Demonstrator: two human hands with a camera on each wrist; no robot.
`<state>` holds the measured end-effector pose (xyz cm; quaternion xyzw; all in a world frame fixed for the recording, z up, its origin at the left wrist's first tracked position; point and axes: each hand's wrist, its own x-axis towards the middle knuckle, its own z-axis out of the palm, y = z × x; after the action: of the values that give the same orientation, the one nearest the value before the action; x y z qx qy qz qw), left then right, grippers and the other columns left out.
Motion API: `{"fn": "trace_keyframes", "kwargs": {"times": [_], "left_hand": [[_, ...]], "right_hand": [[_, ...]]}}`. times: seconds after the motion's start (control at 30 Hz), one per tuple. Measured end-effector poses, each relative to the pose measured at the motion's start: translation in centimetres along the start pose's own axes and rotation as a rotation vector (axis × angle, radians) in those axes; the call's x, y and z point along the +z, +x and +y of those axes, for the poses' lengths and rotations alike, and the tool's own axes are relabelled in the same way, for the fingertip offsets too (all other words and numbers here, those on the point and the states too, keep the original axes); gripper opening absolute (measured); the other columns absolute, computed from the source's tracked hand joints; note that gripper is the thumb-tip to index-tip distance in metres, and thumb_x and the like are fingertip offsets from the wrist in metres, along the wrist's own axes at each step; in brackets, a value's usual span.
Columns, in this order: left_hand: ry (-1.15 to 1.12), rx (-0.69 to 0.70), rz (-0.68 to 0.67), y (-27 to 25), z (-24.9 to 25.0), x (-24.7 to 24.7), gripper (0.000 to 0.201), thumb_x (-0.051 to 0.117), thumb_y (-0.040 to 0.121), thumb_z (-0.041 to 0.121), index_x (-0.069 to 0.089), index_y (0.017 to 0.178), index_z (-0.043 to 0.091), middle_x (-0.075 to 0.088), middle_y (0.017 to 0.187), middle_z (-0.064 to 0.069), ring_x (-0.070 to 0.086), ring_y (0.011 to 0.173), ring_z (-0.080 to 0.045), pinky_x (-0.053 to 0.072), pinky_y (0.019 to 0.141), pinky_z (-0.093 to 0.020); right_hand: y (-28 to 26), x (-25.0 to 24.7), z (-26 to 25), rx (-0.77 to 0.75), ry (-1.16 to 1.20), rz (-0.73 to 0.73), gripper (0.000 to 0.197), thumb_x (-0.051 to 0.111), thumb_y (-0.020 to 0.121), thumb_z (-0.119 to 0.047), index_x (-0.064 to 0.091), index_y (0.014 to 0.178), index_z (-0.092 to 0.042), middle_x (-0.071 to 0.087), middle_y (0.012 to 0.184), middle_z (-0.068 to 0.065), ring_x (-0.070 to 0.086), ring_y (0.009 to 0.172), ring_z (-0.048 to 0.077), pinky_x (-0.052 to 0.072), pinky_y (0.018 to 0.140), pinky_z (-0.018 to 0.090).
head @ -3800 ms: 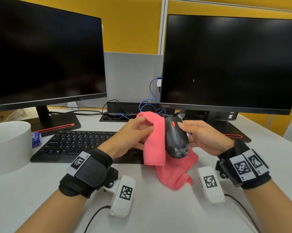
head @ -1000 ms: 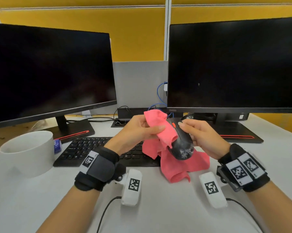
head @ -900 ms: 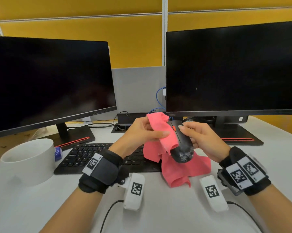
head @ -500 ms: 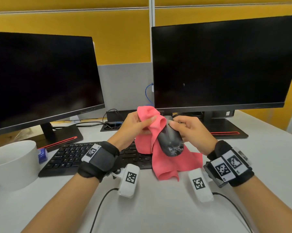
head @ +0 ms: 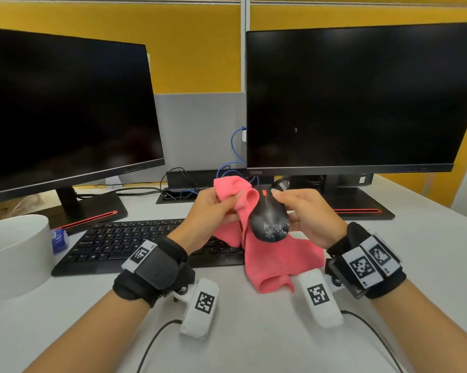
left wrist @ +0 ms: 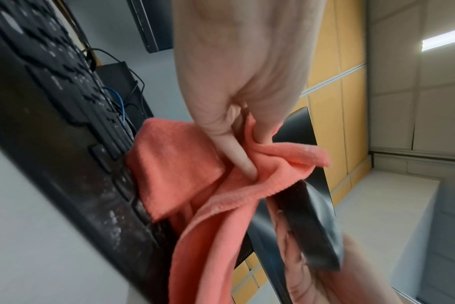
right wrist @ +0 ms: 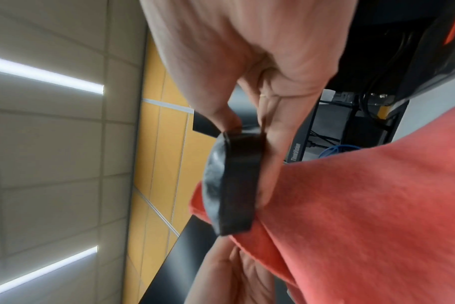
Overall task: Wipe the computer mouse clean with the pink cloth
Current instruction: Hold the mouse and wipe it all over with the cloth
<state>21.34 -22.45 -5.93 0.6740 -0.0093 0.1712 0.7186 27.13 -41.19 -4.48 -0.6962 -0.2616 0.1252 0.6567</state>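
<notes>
A black computer mouse [head: 268, 220] with a red scroll wheel is held up above the desk, its rear end speckled with whitish residue. My right hand [head: 302, 214] grips it by its right side, thumb and fingers around the body [right wrist: 234, 185]. My left hand [head: 213, 208] pinches a fold of the pink cloth [head: 270, 257] and presses it against the mouse's left side. The rest of the cloth hangs down under the mouse onto the desk. In the left wrist view the fingers [left wrist: 237, 148] dig into the bunched cloth [left wrist: 195, 185] beside the mouse [left wrist: 312, 226].
A black keyboard [head: 135, 243] lies just behind the hands. Two dark monitors [head: 65, 109] [head: 361, 98] stand at the back on their bases. A white round container [head: 14, 251] sits at the left, with a small blue item [head: 58, 238] beside it. Cables trail behind.
The cloth fold in my left hand has slid along the mouse's left side toward its front. The hands stay together; the view has shifted slightly.
</notes>
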Motion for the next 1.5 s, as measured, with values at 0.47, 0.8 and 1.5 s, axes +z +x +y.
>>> {"fn": "trace_keyframes", "kwargs": {"times": [0.47,0.8,1.5], "left_hand": [[0.65,0.401,-0.242,-1.5,1.5,1.4,0.022,0.075,0.084,0.025,0.076,0.103,0.014,0.051,0.127,0.009,0.056,0.113,-0.002,0.05,0.092,-0.018],[0.577,0.45,-0.226,-1.9,2.3,1.3,0.029,0.086,0.071,0.021,0.071,0.095,0.026,0.062,0.093,0.015,0.06,0.083,-0.003,0.049,0.07,-0.019],[0.725,0.354,-0.177,-1.5,3.1,-0.1,0.022,0.082,0.077,0.02,0.073,0.097,0.017,0.072,0.095,0.001,0.068,0.09,-0.017,0.055,0.078,-0.032]], "right_hand": [[0.2,-1.0,-0.6,0.117,0.468,0.267,0.031,0.047,0.101,-0.013,0.059,0.119,0.008,0.07,0.107,0.025,0.072,0.078,0.026,0.061,0.059,0.03],[0.0,0.3,-0.3,0.174,0.487,0.198,0.028,0.049,0.1,-0.014,0.062,0.116,0.005,0.072,0.093,0.02,0.074,0.067,0.022,0.06,0.055,0.03],[0.5,-0.4,-0.2,0.142,0.357,0.216,0.028,0.052,0.099,-0.015,0.063,0.117,0.003,0.071,0.111,0.02,0.073,0.084,0.024,0.061,0.066,0.033]]}}
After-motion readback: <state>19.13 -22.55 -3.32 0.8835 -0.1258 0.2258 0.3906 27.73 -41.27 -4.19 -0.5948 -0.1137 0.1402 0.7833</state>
